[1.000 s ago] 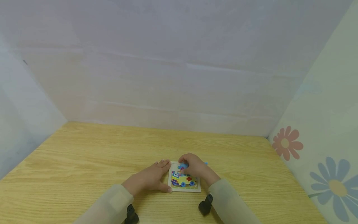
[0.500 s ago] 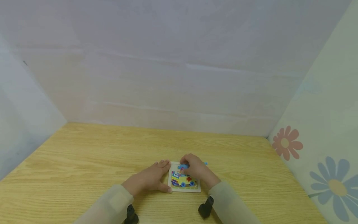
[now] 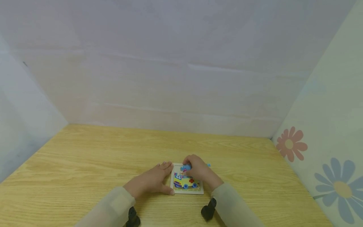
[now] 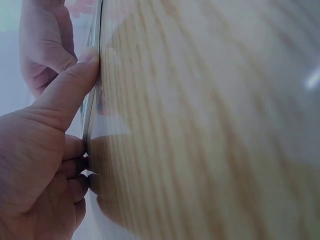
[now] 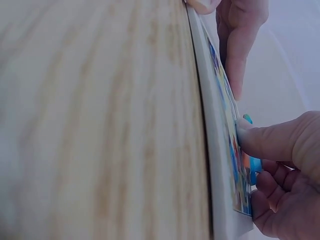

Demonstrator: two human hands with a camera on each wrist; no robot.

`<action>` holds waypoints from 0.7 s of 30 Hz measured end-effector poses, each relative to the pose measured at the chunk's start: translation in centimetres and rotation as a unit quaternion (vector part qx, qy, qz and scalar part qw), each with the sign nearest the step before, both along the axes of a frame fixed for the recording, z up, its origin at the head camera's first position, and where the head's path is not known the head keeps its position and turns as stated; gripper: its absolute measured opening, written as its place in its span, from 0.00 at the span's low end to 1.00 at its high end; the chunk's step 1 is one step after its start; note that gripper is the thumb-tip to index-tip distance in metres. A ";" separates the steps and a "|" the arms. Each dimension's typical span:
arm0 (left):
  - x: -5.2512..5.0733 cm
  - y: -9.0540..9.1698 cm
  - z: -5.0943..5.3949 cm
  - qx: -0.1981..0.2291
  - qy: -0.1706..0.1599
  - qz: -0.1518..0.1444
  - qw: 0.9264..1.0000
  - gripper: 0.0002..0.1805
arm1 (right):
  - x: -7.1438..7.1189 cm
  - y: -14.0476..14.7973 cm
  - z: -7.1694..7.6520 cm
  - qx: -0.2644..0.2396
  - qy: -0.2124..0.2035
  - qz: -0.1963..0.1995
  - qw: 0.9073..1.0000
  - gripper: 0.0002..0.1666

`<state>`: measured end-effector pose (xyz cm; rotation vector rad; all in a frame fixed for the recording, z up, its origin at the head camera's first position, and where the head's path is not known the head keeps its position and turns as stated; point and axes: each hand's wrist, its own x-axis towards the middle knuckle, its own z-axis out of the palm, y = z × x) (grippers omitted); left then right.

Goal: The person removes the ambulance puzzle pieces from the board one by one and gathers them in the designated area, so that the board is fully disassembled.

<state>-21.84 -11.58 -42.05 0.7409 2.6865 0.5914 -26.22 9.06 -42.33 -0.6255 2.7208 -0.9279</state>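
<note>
A small square jigsaw board [image 3: 187,192] with a pale frame lies on the table, showing a yellow ambulance with a red cross and blue wheels. My left hand [image 3: 151,181] rests at its left side, fingers spread and straight, the thumb touching the near left corner. In the left wrist view, the left thumb [image 4: 75,82] lies against the board's edge. Over the board's far part, my right hand [image 3: 197,168] pinches a blue jigsaw piece [image 3: 186,167] between thumb and fingers. The right wrist view shows this piece tilted up from the board; the fingers partly hide it.
Another small blue bit [image 3: 209,165], mostly hidden behind the right hand, shows just right of the board. The wood-grain table [image 3: 113,148] meets a pale wall [image 3: 175,94] at the back. A flower-patterned wall [image 3: 320,151] stands at the right.
My right hand has shifted very slightly right over the board, the blue jigsaw piece still in its fingers. The left hand has stayed in place.
</note>
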 end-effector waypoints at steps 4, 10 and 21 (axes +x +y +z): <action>-0.1 0.0 -0.1 0.000 0.002 -0.002 1.000 0.55 | -0.1 0.1 -0.2 -0.011 -0.008 0.000 1.000 0.12; -0.1 0.0 -0.1 -0.002 0.002 -0.004 1.000 0.55 | -0.1 0.3 -0.5 -0.017 0.007 0.000 1.000 0.13; 0.0 -0.1 0.0 -0.007 0.004 -0.004 1.000 0.55 | 0.3 0.4 -0.9 -0.022 0.035 -0.010 0.999 0.13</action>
